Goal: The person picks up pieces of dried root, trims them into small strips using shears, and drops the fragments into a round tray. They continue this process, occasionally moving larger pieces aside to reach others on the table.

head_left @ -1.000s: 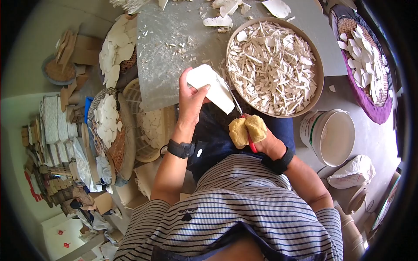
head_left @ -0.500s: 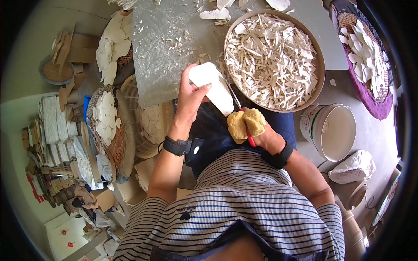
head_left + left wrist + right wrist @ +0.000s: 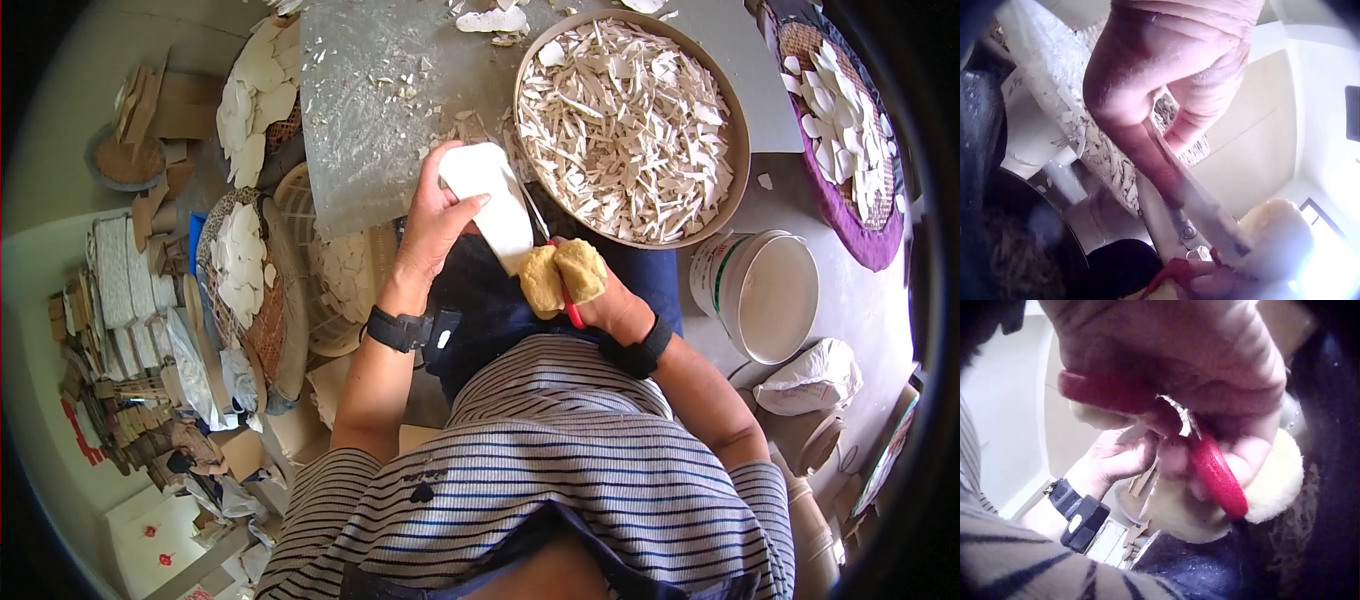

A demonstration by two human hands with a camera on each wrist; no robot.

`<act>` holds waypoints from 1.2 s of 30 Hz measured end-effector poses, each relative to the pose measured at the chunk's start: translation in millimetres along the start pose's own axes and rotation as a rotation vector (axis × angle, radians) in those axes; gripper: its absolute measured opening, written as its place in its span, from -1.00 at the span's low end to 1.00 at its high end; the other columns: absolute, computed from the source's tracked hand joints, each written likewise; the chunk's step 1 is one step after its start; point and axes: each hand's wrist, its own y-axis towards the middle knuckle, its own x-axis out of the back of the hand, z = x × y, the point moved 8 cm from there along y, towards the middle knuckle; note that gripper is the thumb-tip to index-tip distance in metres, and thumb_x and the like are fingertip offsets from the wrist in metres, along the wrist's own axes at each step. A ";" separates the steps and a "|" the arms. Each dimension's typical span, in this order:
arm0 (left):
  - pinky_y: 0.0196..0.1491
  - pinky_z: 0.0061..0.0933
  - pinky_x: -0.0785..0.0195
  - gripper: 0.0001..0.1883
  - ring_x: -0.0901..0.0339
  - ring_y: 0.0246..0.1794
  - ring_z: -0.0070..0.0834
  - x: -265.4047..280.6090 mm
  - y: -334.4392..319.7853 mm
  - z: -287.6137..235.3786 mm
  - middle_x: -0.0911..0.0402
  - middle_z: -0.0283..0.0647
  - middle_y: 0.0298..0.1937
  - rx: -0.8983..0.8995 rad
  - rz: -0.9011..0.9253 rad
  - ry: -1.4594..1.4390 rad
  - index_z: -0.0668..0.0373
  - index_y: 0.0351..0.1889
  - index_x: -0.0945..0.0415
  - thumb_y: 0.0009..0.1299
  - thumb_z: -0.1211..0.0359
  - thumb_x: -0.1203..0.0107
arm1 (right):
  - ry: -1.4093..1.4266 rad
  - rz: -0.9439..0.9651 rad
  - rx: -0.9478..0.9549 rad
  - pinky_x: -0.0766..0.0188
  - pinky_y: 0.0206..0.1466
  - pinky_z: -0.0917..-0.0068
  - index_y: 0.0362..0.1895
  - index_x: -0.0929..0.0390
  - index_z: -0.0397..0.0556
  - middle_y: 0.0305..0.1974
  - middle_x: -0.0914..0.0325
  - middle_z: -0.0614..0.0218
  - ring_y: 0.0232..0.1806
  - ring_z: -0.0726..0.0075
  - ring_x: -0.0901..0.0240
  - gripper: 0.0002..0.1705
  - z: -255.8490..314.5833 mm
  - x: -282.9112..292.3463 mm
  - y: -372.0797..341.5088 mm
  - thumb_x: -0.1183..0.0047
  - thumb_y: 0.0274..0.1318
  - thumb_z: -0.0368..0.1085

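A flat white piece (image 3: 492, 205) with a rounded top is pinched between the thumb and fingers of the left hand (image 3: 432, 225), above the lap. The right hand (image 3: 612, 305) grips red-handled scissors (image 3: 572, 312), with fuzzy yellow padding (image 3: 563, 277) about the handles. The scissor blades (image 3: 537, 212) lie along the right edge of the white piece. In the left wrist view the piece (image 3: 1194, 194) is seen edge-on, beside the scissors' pivot (image 3: 1189, 230). The right wrist view has the red handles (image 3: 1219, 478) within the curled fingers; the blades are mostly hidden there.
A round tray (image 3: 744, 150) full of white slivers stands on the grey table (image 3: 345, 110), just beyond the right hand. Scraps lie about the tabletop. A white bucket (image 3: 768, 300) is at the right; baskets with white pieces (image 3: 240, 265) stand left, more on purple cloth (image 3: 845, 235).
The view has shifted slightly, with the tray and table a little higher in the picture. The white piece stands more upright, and its lower end is closer to the yellow padding.
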 end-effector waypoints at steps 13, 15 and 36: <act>-0.33 -0.52 -0.52 -0.34 -0.53 -0.24 -0.52 -0.5 -4.5 15.1 -0.46 -0.14 -0.11 0.082 0.029 -0.024 0.08 0.26 0.00 0.21 0.55 -0.04 | 0.537 -0.027 -0.401 -0.41 -0.16 0.50 -0.29 -0.50 -0.05 -0.33 -0.55 0.29 -0.24 0.35 -0.49 -0.74 -22.5 -7.9 -8.7 -0.22 -0.15 -0.33; -0.32 -0.51 -0.52 -0.33 -0.53 -0.24 -0.52 1.4 -2.3 13.8 -0.47 -0.15 -0.10 0.069 0.037 -0.025 0.08 0.26 0.00 0.21 0.55 -0.04 | 0.664 -0.067 -0.395 -0.40 -0.12 0.46 -0.25 -0.50 -0.04 -0.30 -0.54 0.26 -0.22 0.28 -0.48 -0.72 -23.2 -10.8 -9.1 -0.20 -0.14 -0.30; -0.56 -0.64 -0.36 -0.54 -0.52 -0.58 -0.51 15.8 -59.3 20.0 -0.57 -0.20 -0.28 0.070 -0.225 -0.108 0.25 0.18 -0.24 0.30 0.46 0.02 | 0.467 0.027 -0.286 -0.38 -0.05 0.43 -0.18 -0.46 -0.03 -0.23 -0.53 0.26 -0.15 0.22 -0.46 -0.73 -12.6 -2.3 -0.9 -0.09 -0.03 -0.30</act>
